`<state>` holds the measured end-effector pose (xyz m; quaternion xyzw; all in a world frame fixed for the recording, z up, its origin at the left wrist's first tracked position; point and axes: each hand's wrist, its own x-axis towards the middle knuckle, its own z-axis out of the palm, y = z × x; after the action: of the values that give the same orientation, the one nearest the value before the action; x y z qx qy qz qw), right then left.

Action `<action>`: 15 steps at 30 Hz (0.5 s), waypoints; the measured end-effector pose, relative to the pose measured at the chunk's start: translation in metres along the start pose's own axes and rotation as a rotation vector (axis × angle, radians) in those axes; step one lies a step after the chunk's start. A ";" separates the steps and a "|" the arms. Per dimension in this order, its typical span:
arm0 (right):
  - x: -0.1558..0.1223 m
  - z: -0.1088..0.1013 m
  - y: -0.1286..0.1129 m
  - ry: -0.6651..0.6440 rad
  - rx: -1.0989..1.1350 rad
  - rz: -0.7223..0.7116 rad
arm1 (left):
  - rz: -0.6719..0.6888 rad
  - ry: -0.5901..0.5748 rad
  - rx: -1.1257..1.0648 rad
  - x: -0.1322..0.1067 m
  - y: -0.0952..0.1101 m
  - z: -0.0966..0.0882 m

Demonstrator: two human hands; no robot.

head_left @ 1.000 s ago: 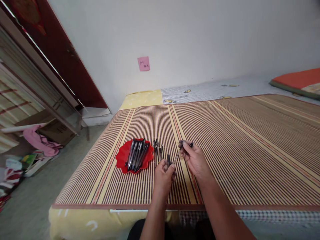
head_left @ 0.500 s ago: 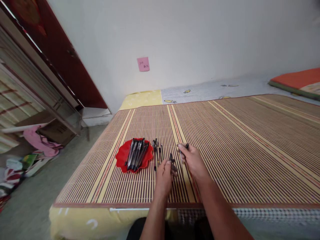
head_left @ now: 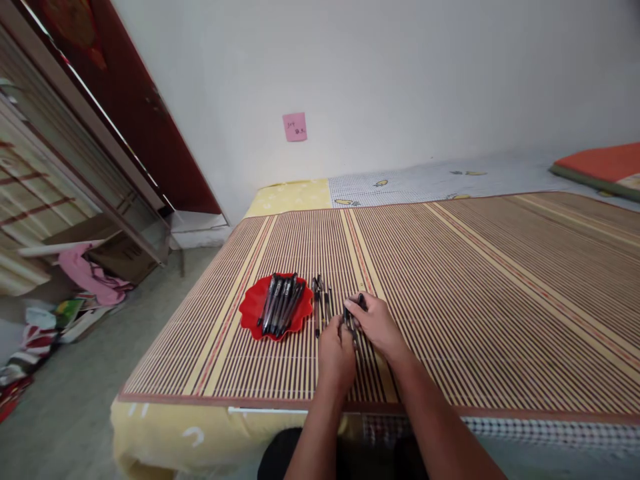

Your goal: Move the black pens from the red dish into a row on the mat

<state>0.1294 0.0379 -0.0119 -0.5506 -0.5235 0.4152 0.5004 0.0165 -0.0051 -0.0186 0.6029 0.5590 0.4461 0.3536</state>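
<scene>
My left hand (head_left: pixel 338 355) is closed around a black pen piece, probably the barrel, mostly hidden by the fingers. Close against it on the right, my right hand (head_left: pixel 379 325) pinches a thin black pen part (head_left: pixel 361 300) between thumb and fingers. The two held pieces meet or overlap between the hands; whether they are joined I cannot tell. Just left of the hands, several loose pens and slim pen parts (head_left: pixel 317 310) lie side by side on the mat. Beyond them is a red scalloped plate (head_left: pixel 249 308) bearing a pile of black pens (head_left: pixel 280 303).
A striped bamboo mat (head_left: pixel 450 300) covers the bed. An orange folded cloth (head_left: pixel 600 162) lies at the far right. On the white wall is a pink note (head_left: pixel 295 127). Clothes and a pink cloth (head_left: pixel 87 275) sit by the floor at left, near a dark red door (head_left: pixel 145 113).
My right hand has moved left and down, bringing its thin pen part against the piece in my left hand. The whole view has shifted slightly; plate and loose pens rest as before.
</scene>
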 end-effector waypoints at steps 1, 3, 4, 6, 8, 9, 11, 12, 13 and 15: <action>0.000 0.001 0.001 -0.002 0.006 -0.008 | 0.011 0.007 0.027 0.000 0.000 0.000; 0.001 0.002 0.003 0.002 0.013 -0.026 | 0.029 0.008 0.048 0.000 0.000 -0.001; 0.002 0.002 0.004 0.008 0.011 -0.036 | 0.035 0.009 0.053 -0.001 0.001 -0.002; 0.005 0.002 0.008 0.029 0.003 -0.055 | 0.041 0.033 0.079 -0.001 0.002 -0.004; 0.007 0.000 0.014 0.045 0.004 -0.061 | 0.043 0.101 0.126 -0.002 0.003 -0.007; 0.008 -0.001 0.016 0.050 0.007 -0.057 | 0.044 0.141 0.148 -0.002 0.002 -0.009; 0.009 -0.004 0.022 0.055 0.001 -0.042 | 0.049 0.210 0.173 -0.001 0.002 -0.013; 0.010 -0.006 0.024 0.059 -0.010 -0.037 | 0.051 0.232 0.171 0.000 0.001 -0.014; 0.011 -0.007 0.025 0.065 -0.027 -0.036 | 0.052 0.249 0.160 0.001 0.000 -0.015; 0.012 -0.009 0.026 0.078 -0.074 -0.047 | 0.057 0.274 0.128 0.001 0.000 -0.017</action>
<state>0.1436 0.0498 -0.0354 -0.5721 -0.5315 0.3618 0.5092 0.0004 -0.0051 -0.0128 0.5733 0.6120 0.4974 0.2223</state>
